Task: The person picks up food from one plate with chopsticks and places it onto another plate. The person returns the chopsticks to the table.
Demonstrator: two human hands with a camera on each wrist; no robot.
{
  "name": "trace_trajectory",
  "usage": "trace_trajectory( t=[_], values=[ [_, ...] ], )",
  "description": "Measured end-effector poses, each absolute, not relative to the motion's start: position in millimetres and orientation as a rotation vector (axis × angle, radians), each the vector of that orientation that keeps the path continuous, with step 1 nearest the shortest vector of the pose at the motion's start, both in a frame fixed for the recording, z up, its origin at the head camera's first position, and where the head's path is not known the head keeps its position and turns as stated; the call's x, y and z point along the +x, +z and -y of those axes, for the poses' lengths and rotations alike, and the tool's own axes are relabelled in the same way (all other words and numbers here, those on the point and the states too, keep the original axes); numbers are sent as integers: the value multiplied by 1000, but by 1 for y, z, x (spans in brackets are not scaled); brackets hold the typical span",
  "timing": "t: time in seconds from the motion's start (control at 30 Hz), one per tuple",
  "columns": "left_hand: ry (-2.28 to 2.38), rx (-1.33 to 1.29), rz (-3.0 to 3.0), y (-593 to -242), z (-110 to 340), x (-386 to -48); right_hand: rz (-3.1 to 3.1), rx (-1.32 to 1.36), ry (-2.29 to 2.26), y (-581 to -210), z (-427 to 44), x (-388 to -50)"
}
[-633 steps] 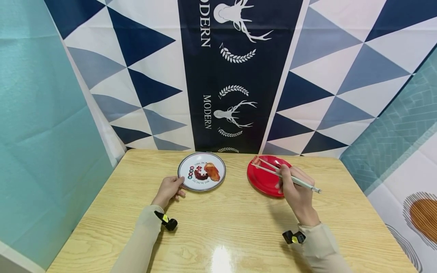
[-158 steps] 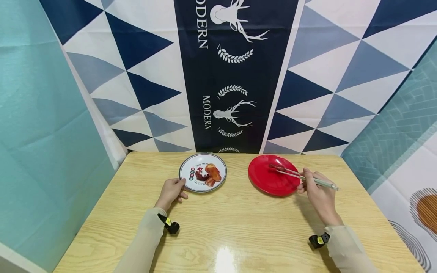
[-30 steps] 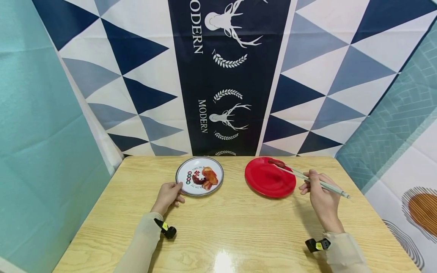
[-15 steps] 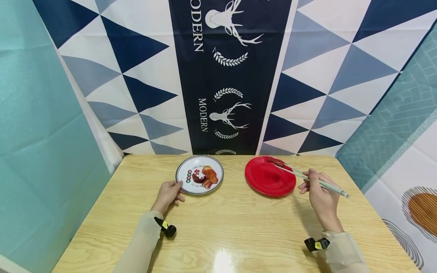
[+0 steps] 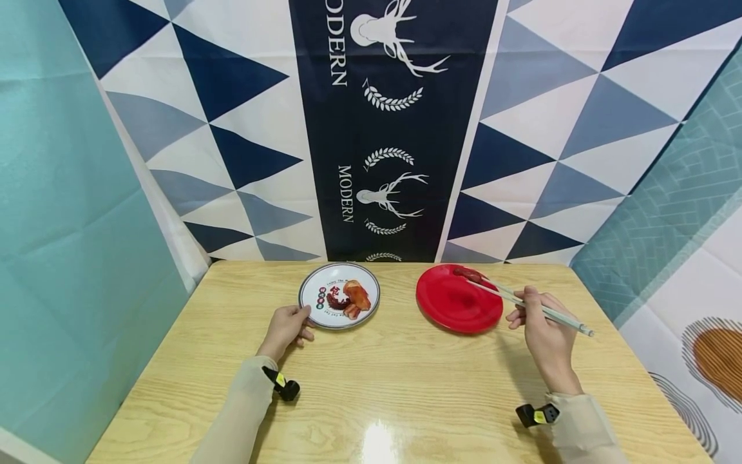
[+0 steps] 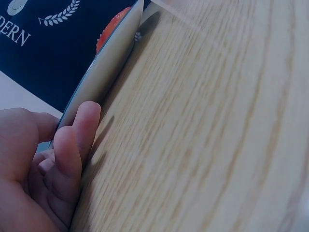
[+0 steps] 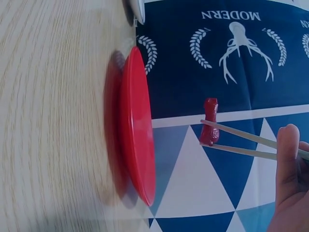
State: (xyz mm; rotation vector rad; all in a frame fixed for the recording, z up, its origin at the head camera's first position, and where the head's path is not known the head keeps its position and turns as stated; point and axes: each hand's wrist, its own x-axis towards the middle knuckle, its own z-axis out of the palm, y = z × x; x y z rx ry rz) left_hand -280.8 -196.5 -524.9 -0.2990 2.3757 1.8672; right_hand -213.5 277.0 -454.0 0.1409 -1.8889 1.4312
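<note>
My left hand point(image 5: 285, 328) holds the near-left rim of a white plate point(image 5: 313, 283) with a dark edge, thumb on top and fingers beneath. On that plate lie an orange-brown food piece point(image 5: 356, 294), small pinkish food point(image 5: 351, 312) and a dark red curved shape point(image 5: 335, 301). My right hand point(image 5: 547, 338) grips a pair of pale chopsticks point(image 5: 522, 303). Between their tips is a dark red, knobbly piece of food point(image 7: 210, 122). It hangs above the red plate point(image 5: 452, 312), clear of its surface in the right wrist view.
Both plates stand near the back of a wooden table point(image 5: 371, 386), with a gap between them. Directly behind rises a patterned cloth backdrop point(image 5: 394, 129). A teal cloth point(image 5: 87, 225) hangs at the left. Each wrist bears a small black camera.
Since the oldest frame, the pinkish food has gone from the red plate to the white one. The chopsticks have since lifted the dark red piece. Over the last second, the hands hardly move.
</note>
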Motion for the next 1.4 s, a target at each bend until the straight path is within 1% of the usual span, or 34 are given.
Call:
trace_trajectory(
  t=[0.57,1.03,1.4],
  values=[
    [1827,-323,-2401,-521,194,-281,1887,123,1434,-460,-274,-215],
    [1787,-331,-2368,-510,192,-278,1880,136,1433,-456,-275,-214],
    [1770,-372,-2357,-509,190,-280,1880,118,1423,-453,-277,-209]
  ],
)
